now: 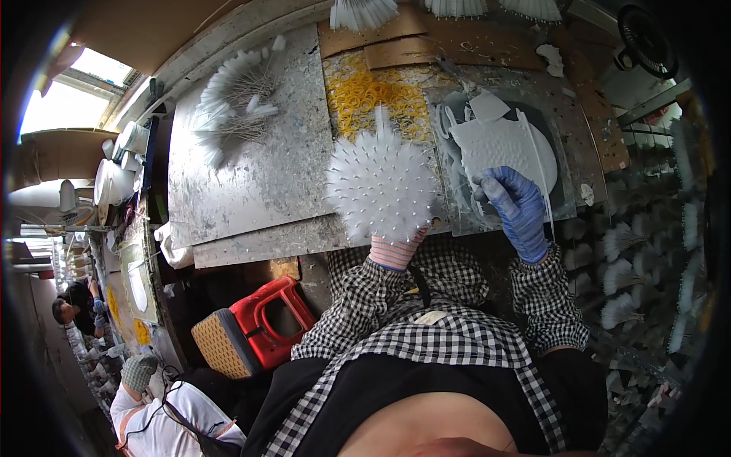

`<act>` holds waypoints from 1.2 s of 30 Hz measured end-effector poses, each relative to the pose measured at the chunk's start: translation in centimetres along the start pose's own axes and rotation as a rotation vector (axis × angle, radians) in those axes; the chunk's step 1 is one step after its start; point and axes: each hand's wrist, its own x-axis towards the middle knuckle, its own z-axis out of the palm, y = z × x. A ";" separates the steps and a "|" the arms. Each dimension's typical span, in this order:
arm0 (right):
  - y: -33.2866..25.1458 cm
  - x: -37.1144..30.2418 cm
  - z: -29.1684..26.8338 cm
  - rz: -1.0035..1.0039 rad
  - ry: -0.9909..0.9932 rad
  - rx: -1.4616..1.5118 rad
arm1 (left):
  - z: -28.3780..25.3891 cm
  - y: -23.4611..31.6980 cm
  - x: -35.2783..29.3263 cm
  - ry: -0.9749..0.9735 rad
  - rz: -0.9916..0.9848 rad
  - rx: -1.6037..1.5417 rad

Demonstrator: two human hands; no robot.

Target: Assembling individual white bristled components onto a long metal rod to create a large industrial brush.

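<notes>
A round, spread bundle of white bristles (381, 183) with small pale beads at the tips fans out in front of me. My left hand (397, 250), in a pink-and-white striped glove, holds it from underneath; the bundle hides most of the fingers. My right hand (518, 209), in a blue glove with smeared fingertips, is closed in a pinch over the edge of the white paste (506, 148). Whatever its fingertips hold is too small to make out. The paste lies spread on a dark grey plate (560, 190), and a pale scraper (489, 106) rests at its far side.
Yellow rubber bands (365, 87) lie piled behind the bundle. White bristle bunches with thin stems (244, 99) rest on the board at left. A red stool (278, 316) stands below the table. More bunches (624, 282) hang at right. Another person (175, 407) sits at lower left.
</notes>
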 end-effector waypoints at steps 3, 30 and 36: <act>2.5 2.3 1.5 0.140 -0.073 -0.005 | -0.1 -0.1 0.1 -0.002 0.054 0.035; 7.2 8.8 2.5 0.142 -0.743 0.279 | -6.8 1.8 7.6 -0.539 -0.090 -0.324; 0.2 11.5 2.6 -0.265 -1.032 -0.122 | -6.1 -1.5 8.4 -0.703 -1.042 -1.935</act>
